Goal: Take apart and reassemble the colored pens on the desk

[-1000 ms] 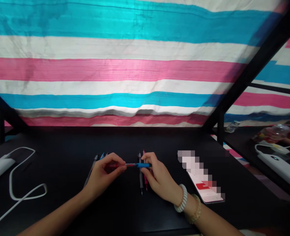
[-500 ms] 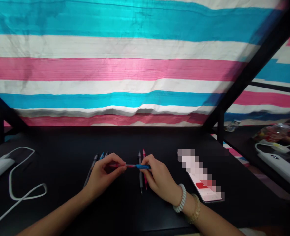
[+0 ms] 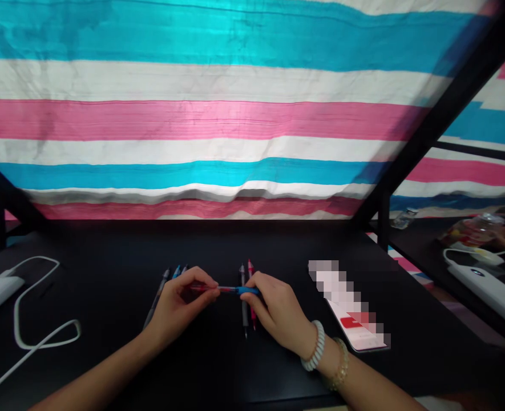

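Black is the colour of the flat table [image 3: 106, 354], and a thin pen with a red barrel and a blue grip [image 3: 229, 290] is held just above its middle. The pen is kept level, sideways. Its red end is pinched by the left hand [image 3: 179, 305], with the fingers closed around it. Its blue end is pinched by the right hand [image 3: 278, 311], also closed on it.

Two pens, one black and one pink [image 3: 247, 297], are seen lying on the table right under the held pen, partly hidden by the right hand. More dark and blue pens [image 3: 166, 279] are seen on the table behind the left hand. A white card with a red patch [image 3: 355, 325] is laid well right of the held pen. A white cable [image 3: 42, 331] is looped far to its left.
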Demonstrator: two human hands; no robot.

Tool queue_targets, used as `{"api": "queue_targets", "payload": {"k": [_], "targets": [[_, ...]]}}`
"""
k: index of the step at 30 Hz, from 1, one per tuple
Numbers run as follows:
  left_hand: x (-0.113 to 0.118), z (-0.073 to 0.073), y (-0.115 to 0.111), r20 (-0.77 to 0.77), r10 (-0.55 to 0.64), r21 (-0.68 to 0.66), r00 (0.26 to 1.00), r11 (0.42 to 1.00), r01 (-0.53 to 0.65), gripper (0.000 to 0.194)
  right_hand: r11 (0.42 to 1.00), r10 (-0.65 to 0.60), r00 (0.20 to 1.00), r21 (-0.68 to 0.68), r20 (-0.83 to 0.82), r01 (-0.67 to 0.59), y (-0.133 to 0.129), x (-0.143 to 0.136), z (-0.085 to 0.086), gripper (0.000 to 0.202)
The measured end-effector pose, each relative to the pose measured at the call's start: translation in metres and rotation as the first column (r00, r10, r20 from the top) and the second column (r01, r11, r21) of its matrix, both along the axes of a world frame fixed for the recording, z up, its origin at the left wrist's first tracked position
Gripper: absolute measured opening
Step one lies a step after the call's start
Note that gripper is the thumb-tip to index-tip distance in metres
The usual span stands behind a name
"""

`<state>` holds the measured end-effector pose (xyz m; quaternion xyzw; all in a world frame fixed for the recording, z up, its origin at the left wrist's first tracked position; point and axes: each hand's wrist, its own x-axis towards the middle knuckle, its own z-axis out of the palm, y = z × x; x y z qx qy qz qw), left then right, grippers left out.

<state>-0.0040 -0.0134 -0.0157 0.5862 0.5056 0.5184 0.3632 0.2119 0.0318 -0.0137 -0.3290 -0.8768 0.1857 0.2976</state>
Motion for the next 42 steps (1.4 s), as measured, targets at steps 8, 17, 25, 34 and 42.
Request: {"api": "queue_targets", "payload": {"k": [8, 17, 25, 34, 42], "targets": [[0.001, 0.001, 0.002, -0.017, 0.016, 0.012, 1.0, 1.0, -0.016, 0.011, 1.0, 0.007, 0.999, -0.006, 0.045, -0.007, 0.001, -0.001, 0.002, 0.016], [0.002, 0.001, -0.003, -0.223, 0.016, 0.254, 0.975, 0.966, 0.043, 0.005, 0.999, 0.024, 0.995, -0.048, 0.095, -0.019, -0.003, 0.0, 0.002, 0.034], [-0.001, 0.0, -0.012, -0.401, 0.08, 0.52, 0.912, 0.84, 0.155, 0.023, 0.823, 0.129, 0.988, -0.547, -0.085, -0.155, 0.0, -0.001, 0.01, 0.049], [0.001, -0.004, -0.013, -0.41, 0.12, 0.617, 0.904, 0.766, 0.178, 0.028, 0.524, 0.141, 0.959, -0.803, -0.246, -0.283, 0.007, 0.0, 0.007, 0.06], [0.0, -0.004, -0.014, -0.427, 0.101, 0.629, 0.898, 0.747, 0.215, 0.033, 0.458, 0.121, 0.96, -0.844, -0.253, -0.28, 0.007, 0.0, 0.009, 0.059]]}}
